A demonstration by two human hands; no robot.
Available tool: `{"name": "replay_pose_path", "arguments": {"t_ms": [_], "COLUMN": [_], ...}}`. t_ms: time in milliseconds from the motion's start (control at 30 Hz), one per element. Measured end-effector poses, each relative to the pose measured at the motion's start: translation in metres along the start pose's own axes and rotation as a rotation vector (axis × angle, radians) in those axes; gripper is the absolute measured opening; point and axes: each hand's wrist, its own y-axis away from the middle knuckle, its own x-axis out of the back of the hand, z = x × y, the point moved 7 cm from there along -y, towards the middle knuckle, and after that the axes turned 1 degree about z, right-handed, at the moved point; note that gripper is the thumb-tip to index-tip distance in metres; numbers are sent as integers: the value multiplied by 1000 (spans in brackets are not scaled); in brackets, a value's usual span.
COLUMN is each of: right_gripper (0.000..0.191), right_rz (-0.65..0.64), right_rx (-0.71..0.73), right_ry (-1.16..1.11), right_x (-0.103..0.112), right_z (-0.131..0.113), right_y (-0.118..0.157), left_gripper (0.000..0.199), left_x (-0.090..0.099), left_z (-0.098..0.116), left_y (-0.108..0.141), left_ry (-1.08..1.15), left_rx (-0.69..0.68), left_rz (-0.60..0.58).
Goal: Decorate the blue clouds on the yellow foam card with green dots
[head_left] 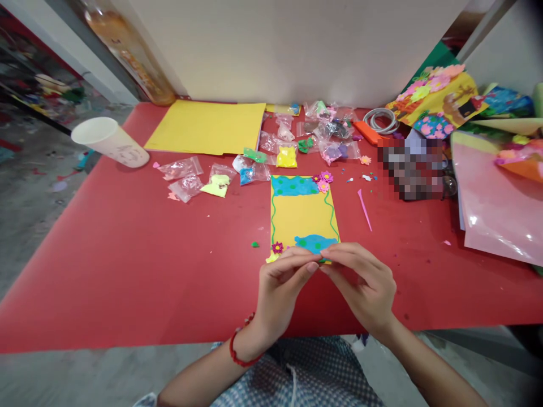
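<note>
My left hand (282, 291) and my right hand (365, 282) meet fingertip to fingertip over the near edge of a yellow card (301, 217). Both are closed in a pinch. Whatever lies between the fingertips is hidden or too small to name. The card carries blue clay patches with green dots at its far and near ends, and wavy green lines down both sides. Pink clay flowers (324, 181) sit on its far right corner, and a dark magenta flower (277, 247) on the near left. My fingers cover part of the near edge.
Small bags of coloured clay (287, 157) lie beyond the card. A pink modelling tool (365, 210) is to its right, a green clay bit (255, 244) to its left. A white cup (110, 141), yellow sheets (207, 127) and decorated papers (500, 192) lie farther out on the red table (148, 271).
</note>
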Motion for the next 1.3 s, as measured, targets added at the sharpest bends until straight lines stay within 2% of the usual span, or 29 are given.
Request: {"name": "replay_pose_path", "arguments": {"t_ms": [200,300,600,800,933,1033,1167,1300], "right_gripper": [23,24,12,19,21,22,23,30], "right_rz": [1,-1,-26,30,24,43,40,26], "right_rx": [215,248,28,-133,-245,-278,-205,25], "right_ry": [241,287,80,-102,-203,-225,-184,-61], "right_x": [0,0,1,2,1,1,2,7], "right_z": [-8,-9,4,16,25,28,25,12], "right_y": [8,9,2,6,9,10,10,9], "left_gripper": [8,12,10,8,11,12,8,11], "left_x": [2,4,3,-1,-2,-5,-8,-7], "left_z": [0,-2,-2,-5,-6,-2,7,1], "left_y": [1,2,0,1,1,0,-1,0], "left_ry": [-27,-64,-90,-43,-59,-74,-69,18], "left_rx": [16,54,82,115,104,69,9,139], "left_rz": [22,32,11,-4,-17,-39,-79,-138]}}
